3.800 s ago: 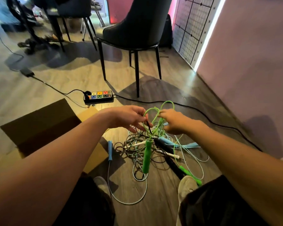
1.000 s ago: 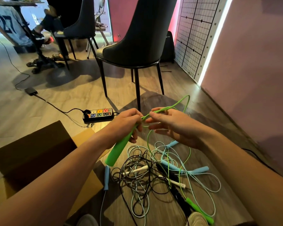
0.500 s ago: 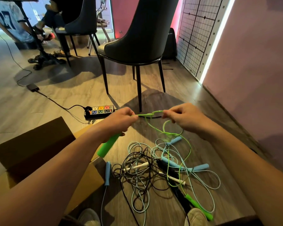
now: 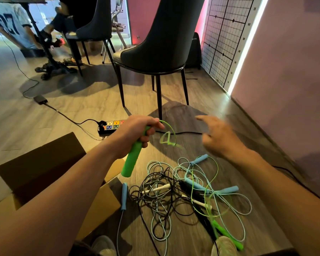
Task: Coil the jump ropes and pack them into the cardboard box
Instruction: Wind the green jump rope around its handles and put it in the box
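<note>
My left hand [image 4: 137, 132] grips a green jump-rope handle [image 4: 130, 163], which points down and left. Its green cord [image 4: 167, 139] loops out blurred from the fist toward the right. My right hand [image 4: 216, 139] hovers open beside that loop, fingers spread, holding nothing. Below both hands a tangle of jump ropes [image 4: 174, 196] lies on the wood floor: black, white, light-blue and green cords with blue handles [image 4: 227, 190] and a second green handle [image 4: 225, 235]. The open cardboard box [image 4: 44, 170] sits at the left, under my left forearm.
A dark chair [image 4: 161, 43] stands just beyond my hands, its legs close to the cord. A power strip [image 4: 109, 125] with a black cable lies on the floor behind the box. The wall runs along the right. A second chair and another person are at the far left.
My right hand has let go of the green cord and opened, moving right. The cord has sprung into a small loop by my left hand, which still holds the green handle.
</note>
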The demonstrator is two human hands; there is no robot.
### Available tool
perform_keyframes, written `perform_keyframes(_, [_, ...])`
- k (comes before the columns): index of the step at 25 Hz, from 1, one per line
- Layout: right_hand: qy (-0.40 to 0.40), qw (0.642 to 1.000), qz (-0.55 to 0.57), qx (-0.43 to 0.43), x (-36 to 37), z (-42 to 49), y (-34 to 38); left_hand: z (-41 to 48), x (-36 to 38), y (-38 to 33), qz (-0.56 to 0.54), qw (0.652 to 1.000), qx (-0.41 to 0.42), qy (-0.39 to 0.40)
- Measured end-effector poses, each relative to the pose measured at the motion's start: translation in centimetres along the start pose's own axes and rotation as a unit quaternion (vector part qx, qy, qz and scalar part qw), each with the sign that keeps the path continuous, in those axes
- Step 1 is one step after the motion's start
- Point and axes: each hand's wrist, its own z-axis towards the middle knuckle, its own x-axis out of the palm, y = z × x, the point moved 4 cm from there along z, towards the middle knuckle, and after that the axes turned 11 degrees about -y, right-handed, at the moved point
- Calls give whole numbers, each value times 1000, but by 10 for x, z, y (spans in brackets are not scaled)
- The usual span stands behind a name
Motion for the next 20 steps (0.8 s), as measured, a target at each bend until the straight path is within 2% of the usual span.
perform_keyframes(2, [25, 985, 113, -124, 4, -8, 44, -4, 11, -6, -7, 998, 22, 64])
perform_keyframes(3, [58, 978, 142, -142, 10, -11, 58, -5, 14, -8, -19, 996, 27, 81])
perform_keyframes(5, [126, 962, 222, -94, 18, -15, 66, -4, 12, -10, -45, 996, 33, 69])
perform_keyframes(8, [186, 898, 398, 16, 13, -14, 69, 0, 1, -9, -43, 998, 41, 6])
perform_keyframes(9, [169, 884, 434, 40, 9, -11, 67, 0, -1, -7, -30, 999, 36, 1])
perform_keyframes(11, [62, 890, 450, 52, 0, -4, 59, -2, -1, 3, 24, 999, 1, 23])
perform_keyframes(13, [-75, 915, 393, 56, -6, 4, 41, -8, 4, 10, 88, 990, -56, 99])
perform_keyframes(14, [-126, 924, 356, 61, -7, 7, 31, -11, 8, 11, 67, 982, -81, 157])
perform_keyframes(16, [-148, 944, 284, 79, -2, 10, 20, -16, 17, -1, -132, 947, -119, 266])
perform_keyframes(17, [-119, 954, 263, 81, 3, 9, 21, -17, 19, -9, -257, 910, -134, 297])
perform_keyframes(18, [-69, 958, 267, 76, 10, 7, 25, -16, 20, -16, -360, 870, -136, 308])
perform_keyframes(20, [71, 944, 311, 88, 24, -1, 41, -8, 19, -22, -496, 821, -114, 258])
